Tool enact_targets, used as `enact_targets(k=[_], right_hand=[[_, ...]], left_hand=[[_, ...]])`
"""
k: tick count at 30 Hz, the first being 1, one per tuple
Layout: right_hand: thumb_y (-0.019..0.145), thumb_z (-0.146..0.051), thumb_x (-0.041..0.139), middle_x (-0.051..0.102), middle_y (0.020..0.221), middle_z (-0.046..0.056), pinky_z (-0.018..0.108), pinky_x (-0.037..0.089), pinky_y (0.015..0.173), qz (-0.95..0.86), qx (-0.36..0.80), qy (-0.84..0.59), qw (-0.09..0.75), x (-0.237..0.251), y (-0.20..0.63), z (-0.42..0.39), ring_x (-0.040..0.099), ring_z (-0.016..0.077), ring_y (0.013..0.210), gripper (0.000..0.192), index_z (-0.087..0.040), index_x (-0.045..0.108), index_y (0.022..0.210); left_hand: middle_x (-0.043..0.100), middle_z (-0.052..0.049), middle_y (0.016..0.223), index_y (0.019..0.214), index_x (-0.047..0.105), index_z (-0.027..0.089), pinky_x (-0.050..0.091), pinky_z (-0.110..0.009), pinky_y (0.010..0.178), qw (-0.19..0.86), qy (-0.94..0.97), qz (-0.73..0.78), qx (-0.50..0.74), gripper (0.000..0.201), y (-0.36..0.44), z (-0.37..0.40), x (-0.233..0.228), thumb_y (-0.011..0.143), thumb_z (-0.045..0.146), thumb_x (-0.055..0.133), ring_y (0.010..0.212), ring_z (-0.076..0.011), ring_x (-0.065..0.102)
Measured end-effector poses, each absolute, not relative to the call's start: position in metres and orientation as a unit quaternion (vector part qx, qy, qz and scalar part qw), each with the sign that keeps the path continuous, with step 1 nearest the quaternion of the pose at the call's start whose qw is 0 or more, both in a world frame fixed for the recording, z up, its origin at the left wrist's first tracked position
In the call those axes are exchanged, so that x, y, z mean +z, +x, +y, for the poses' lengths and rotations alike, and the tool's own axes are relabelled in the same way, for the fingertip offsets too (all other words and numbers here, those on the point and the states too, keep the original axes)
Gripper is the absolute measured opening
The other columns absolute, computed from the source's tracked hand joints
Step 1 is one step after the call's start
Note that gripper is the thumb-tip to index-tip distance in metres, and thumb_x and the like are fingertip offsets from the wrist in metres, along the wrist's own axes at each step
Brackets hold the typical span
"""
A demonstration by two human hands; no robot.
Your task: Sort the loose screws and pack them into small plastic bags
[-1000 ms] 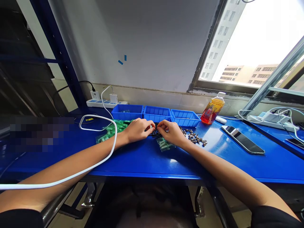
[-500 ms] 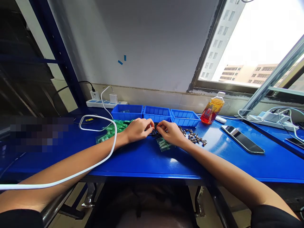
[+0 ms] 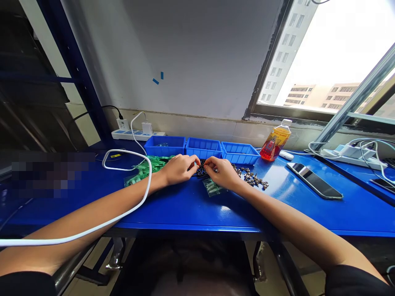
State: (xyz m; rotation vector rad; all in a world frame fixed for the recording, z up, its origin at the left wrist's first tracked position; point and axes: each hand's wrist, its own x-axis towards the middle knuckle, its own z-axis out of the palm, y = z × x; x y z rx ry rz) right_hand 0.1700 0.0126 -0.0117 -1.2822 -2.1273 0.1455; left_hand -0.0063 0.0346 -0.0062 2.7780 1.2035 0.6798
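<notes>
My left hand (image 3: 179,169) and my right hand (image 3: 222,172) meet fingertip to fingertip over a small heap of dark parts (image 3: 200,170) on the blue table (image 3: 191,205). Both pinch at something tiny between thumb and forefinger; what it is stays too small to tell. A clear packet with green contents (image 3: 212,188) lies under my right wrist. More green packets (image 3: 143,170) are piled left of my left hand. Several metal screws (image 3: 253,179) are scattered to the right of my right hand.
Three blue bins (image 3: 203,148) line the wall behind the hands. An orange drink bottle (image 3: 275,142), a white earbud case (image 3: 286,155) and a phone (image 3: 314,181) lie right. A white cable (image 3: 123,205) crosses my left forearm; a power strip (image 3: 137,133) sits back left.
Almost nothing has moved. The fingertips of both hands shifted slightly over the dark parts, staying together in the same spot.
</notes>
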Motion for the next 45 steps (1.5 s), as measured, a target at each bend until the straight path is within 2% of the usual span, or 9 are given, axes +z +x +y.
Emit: enact_targets(k=[8, 16, 22, 29, 39, 45], right_hand=[[0.08, -0.017, 0.055, 0.065, 0.067, 0.0, 0.02, 0.039, 0.057, -0.811, 0.05, -0.489, 0.318, -0.0093, 0.1701, 0.0104, 0.058, 0.011, 0.061, 0.005, -0.017, 0.06, 0.081], [0.085, -0.024, 0.051, 0.062, 0.062, 0.0, 0.021, 0.033, 0.054, -0.812, 0.021, -0.496, 0.308, -0.0089, 0.17, 0.0094, 0.052, 0.0097, 0.054, 0.016, -0.017, 0.062, 0.076], [0.081, -0.019, 0.054, 0.064, 0.066, 0.001, 0.02, 0.036, 0.055, -0.818, 0.027, -0.489, 0.302, -0.0103, 0.1695, 0.01, 0.055, 0.0103, 0.057, 0.008, -0.016, 0.062, 0.079], [0.079, -0.016, 0.056, 0.065, 0.067, 0.0, 0.02, 0.039, 0.057, -0.814, 0.022, -0.489, 0.313, -0.0115, 0.1696, 0.011, 0.058, 0.011, 0.06, 0.005, -0.017, 0.061, 0.081], [0.079, -0.017, 0.056, 0.065, 0.067, 0.0, 0.021, 0.039, 0.058, -0.816, 0.007, -0.493, 0.301, -0.0099, 0.169, 0.0095, 0.06, 0.012, 0.062, 0.005, -0.018, 0.06, 0.081], [0.079, -0.017, 0.056, 0.065, 0.067, 0.0, 0.021, 0.039, 0.058, -0.817, 0.017, -0.492, 0.3, -0.0092, 0.1685, 0.008, 0.059, 0.0115, 0.061, 0.005, -0.018, 0.06, 0.081]], left_hand=[[0.065, -0.001, 0.07, 0.083, 0.056, 0.019, 0.042, -0.027, 0.063, 0.011, 0.898, 0.376, 0.229, 0.014, -0.0059, 0.034, -0.0056, 0.082, 0.025, 0.044, 0.065, -0.0167, 0.06], [0.063, 0.0, 0.067, 0.082, 0.055, 0.019, 0.041, -0.026, 0.062, 0.013, 0.889, 0.385, 0.248, 0.012, -0.0065, 0.0336, -0.0054, 0.08, 0.026, 0.047, 0.064, -0.0163, 0.059], [0.063, 0.001, 0.067, 0.084, 0.055, 0.018, 0.039, -0.025, 0.059, 0.02, 0.887, 0.388, 0.25, 0.011, -0.0073, 0.0344, -0.0055, 0.08, 0.026, 0.048, 0.063, -0.0157, 0.059], [0.066, 0.0, 0.07, 0.09, 0.059, 0.019, 0.041, -0.028, 0.066, 0.015, 0.895, 0.38, 0.233, 0.019, -0.0066, 0.0349, -0.006, 0.084, 0.03, 0.045, 0.067, -0.0177, 0.06], [0.068, -0.003, 0.079, 0.087, 0.062, 0.019, 0.042, -0.028, 0.069, -0.012, 0.902, 0.376, 0.211, 0.026, -0.0071, 0.0352, -0.0045, 0.087, 0.027, 0.037, 0.073, -0.0187, 0.061], [0.068, -0.003, 0.077, 0.085, 0.062, 0.018, 0.042, -0.029, 0.07, -0.01, 0.901, 0.383, 0.205, 0.025, -0.0061, 0.0353, -0.004, 0.087, 0.027, 0.039, 0.071, -0.0189, 0.061]])
